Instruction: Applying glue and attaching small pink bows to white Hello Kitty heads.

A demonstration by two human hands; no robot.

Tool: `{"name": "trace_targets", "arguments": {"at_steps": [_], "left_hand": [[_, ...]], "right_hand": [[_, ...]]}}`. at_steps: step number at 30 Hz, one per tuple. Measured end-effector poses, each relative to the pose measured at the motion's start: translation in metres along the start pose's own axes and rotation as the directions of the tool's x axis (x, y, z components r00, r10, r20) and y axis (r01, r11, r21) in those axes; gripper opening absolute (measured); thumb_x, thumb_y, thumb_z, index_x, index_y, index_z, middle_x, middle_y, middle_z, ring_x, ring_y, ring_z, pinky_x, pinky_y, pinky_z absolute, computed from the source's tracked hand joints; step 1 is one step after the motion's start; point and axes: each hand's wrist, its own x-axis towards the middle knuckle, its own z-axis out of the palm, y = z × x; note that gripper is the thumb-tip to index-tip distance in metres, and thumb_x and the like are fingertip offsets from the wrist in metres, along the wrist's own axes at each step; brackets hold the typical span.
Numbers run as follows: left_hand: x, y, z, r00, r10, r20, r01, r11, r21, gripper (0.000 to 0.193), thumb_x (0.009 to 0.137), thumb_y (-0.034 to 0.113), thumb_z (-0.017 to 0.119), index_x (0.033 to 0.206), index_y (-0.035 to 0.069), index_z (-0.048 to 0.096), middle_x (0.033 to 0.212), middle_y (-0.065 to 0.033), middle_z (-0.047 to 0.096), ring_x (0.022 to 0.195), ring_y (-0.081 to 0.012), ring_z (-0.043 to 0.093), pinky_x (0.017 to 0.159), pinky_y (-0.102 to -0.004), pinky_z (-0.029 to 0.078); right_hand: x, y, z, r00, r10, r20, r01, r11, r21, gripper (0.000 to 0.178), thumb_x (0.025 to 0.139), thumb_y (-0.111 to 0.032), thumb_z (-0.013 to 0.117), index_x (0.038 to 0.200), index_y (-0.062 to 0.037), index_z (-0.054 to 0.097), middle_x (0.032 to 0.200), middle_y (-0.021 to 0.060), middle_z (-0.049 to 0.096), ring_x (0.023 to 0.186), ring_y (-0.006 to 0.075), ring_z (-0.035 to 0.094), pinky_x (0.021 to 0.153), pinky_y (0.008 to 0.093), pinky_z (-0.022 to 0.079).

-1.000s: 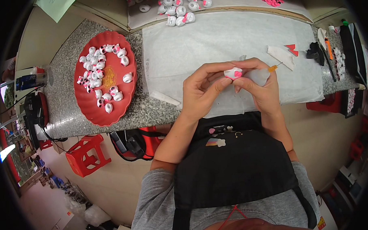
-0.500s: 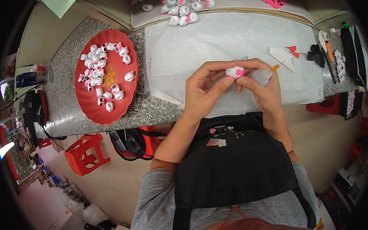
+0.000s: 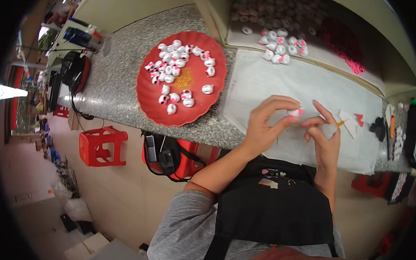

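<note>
Between the thumb and fingertips of my left hand (image 3: 264,124) is a small white bead with a pink patch (image 3: 295,112), shaped like a little animal head. My right hand (image 3: 327,146) is a short way to its right, with a small translucent squeeze bottle (image 3: 328,130) tucked in it. The bottle's orange needle tip (image 3: 340,123) points to the right. The right index finger is raised and apart from the bead. Both hands are above a white paper sheet (image 3: 254,75) on the speckled worktop.
A red scalloped plate (image 3: 147,109) with many similar beads stands left. On the shelf behind lie more white beads (image 3: 278,47) and a heap of pink pieces (image 3: 342,43). A white strip (image 3: 348,124) and red scrap (image 3: 359,119) lie right. Red stools (image 3: 103,145) stand below.
My hands have moved apart: the left keeps the bead, while the right has let go of it and keeps the bottle. The whole view has swung toward the left.
</note>
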Motion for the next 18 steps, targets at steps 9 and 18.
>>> {"name": "trace_targets", "arguments": {"at_steps": [9,18], "left_hand": [[0.0,0.083,-0.09,0.914,0.403,-0.049,-0.018,0.16,0.987,0.036,0.061,0.004,0.059,0.096,0.007,0.055,0.099,-0.0159,0.047,0.092,-0.0308,0.045,0.079,-0.0375,0.036],[-0.006,0.19,0.023,0.585,0.416,0.697,-0.81,0.342,0.476,0.03,0.065,0.013,0.051,0.094,0.005,0.054,0.084,-0.0113,0.051,0.075,-0.0196,0.051,0.078,-0.041,0.039]], "right_hand": [[-0.012,0.015,-0.04,0.993,-0.012,-0.115,0.016,0.999,0.036,0.037,0.069,-0.008,0.054,0.103,0.0019,0.042,0.071,0.0047,0.049,0.052,0.0075,0.04,0.048,0.019,0.033],[-0.022,0.005,-0.038,0.984,-0.015,-0.178,0.029,0.997,0.075,0.032,0.069,-0.005,0.055,0.097,0.0027,0.044,0.068,0.0061,0.049,0.051,0.009,0.041,0.047,0.0203,0.035]]}}
